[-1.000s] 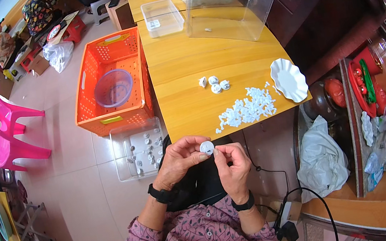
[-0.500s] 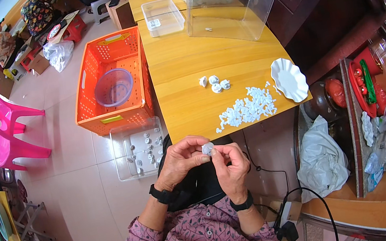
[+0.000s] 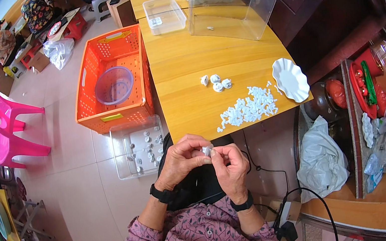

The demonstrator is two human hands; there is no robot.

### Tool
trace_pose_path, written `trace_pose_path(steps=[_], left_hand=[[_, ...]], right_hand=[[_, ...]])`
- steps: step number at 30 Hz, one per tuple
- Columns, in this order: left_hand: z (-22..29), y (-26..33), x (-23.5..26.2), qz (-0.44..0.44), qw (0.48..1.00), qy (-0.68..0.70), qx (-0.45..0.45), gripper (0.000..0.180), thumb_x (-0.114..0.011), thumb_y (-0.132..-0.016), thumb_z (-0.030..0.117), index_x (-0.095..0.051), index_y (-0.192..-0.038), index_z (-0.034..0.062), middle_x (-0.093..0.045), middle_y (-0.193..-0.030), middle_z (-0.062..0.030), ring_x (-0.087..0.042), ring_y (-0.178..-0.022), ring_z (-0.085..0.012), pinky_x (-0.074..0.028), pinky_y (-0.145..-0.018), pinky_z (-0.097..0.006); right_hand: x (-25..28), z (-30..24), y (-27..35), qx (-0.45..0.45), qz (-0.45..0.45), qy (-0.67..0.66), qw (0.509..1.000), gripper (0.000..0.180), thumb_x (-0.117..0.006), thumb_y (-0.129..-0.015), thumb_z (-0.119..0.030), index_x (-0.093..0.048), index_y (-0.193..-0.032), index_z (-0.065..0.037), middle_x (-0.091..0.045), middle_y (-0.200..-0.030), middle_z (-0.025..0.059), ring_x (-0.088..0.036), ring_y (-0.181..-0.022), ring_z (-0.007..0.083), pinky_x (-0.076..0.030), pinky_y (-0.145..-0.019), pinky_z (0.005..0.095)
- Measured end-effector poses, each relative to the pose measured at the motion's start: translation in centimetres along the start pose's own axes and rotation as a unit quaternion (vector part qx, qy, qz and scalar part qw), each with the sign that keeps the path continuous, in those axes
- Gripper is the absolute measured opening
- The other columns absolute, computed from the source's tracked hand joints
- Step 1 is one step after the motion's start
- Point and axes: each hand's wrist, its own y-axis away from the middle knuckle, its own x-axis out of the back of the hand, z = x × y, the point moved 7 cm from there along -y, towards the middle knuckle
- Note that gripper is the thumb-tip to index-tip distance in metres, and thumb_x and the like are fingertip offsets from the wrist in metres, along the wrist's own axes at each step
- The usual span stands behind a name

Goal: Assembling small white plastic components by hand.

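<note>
Just off the table's near edge, my left hand (image 3: 182, 161) and my right hand (image 3: 231, 167) meet around a small round white piece (image 3: 206, 150). The left thumb and fingers pinch one side of it, and the right fingertips close on the other. Fingers cover part of the piece, so its exact kind is unclear. On the yellow wooden table (image 3: 180, 72) sit several similar white pieces (image 3: 217, 85) in a small group. Nearer to me spreads a loose heap of tiny white parts (image 3: 249, 106), with a white scalloped dish (image 3: 291, 81) to its right.
An orange crate (image 3: 114, 118) holding a purple basket (image 3: 114, 85) stands left of the table. Below it, a clear tray (image 3: 139, 149) contains several small pieces. Clear plastic boxes (image 3: 231, 11) occupy the far table. A pink chair (image 3: 6, 120) and right-hand shelves (image 3: 354, 135) flank me.
The small white piece has turned between my fingers, from its flat round face toward its side. Both hands stay in nearly the same place, and the view has shifted slightly.
</note>
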Motion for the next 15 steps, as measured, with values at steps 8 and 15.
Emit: trace_pose_path(steps=[8, 15], left_hand=[[0.2, 0.1, 0.0, -0.014, 0.999, -0.025, -0.024, 0.034, -0.08, -0.078, 0.0, -0.07, -0.111, 0.0019, -0.062, -0.114, -0.0079, -0.062, -0.1, -0.013, -0.054, -0.084, -0.024], [-1.0, 0.5, -0.2, -0.028, 0.998, 0.038, 0.044, 0.034, -0.077, -0.081, -0.003, -0.066, -0.113, -0.0009, -0.065, -0.12, -0.0116, -0.064, -0.103, -0.0154, -0.056, -0.089, -0.028]], right_hand=[[-0.2, 1.1, 0.4, -0.06, -0.012, -0.041, 0.997, 0.007, -0.069, -0.089, -0.003, -0.063, -0.088, 0.0, -0.064, -0.079, 0.0046, -0.06, -0.064, 0.0083, -0.049, -0.056, 0.0249], [-0.1, 1.1, 0.5, -0.07, -0.023, -0.04, 0.996, 0.007, -0.068, -0.09, -0.003, -0.062, -0.087, 0.0, -0.065, -0.077, 0.0044, -0.06, -0.064, 0.0079, -0.049, -0.056, 0.0246]])
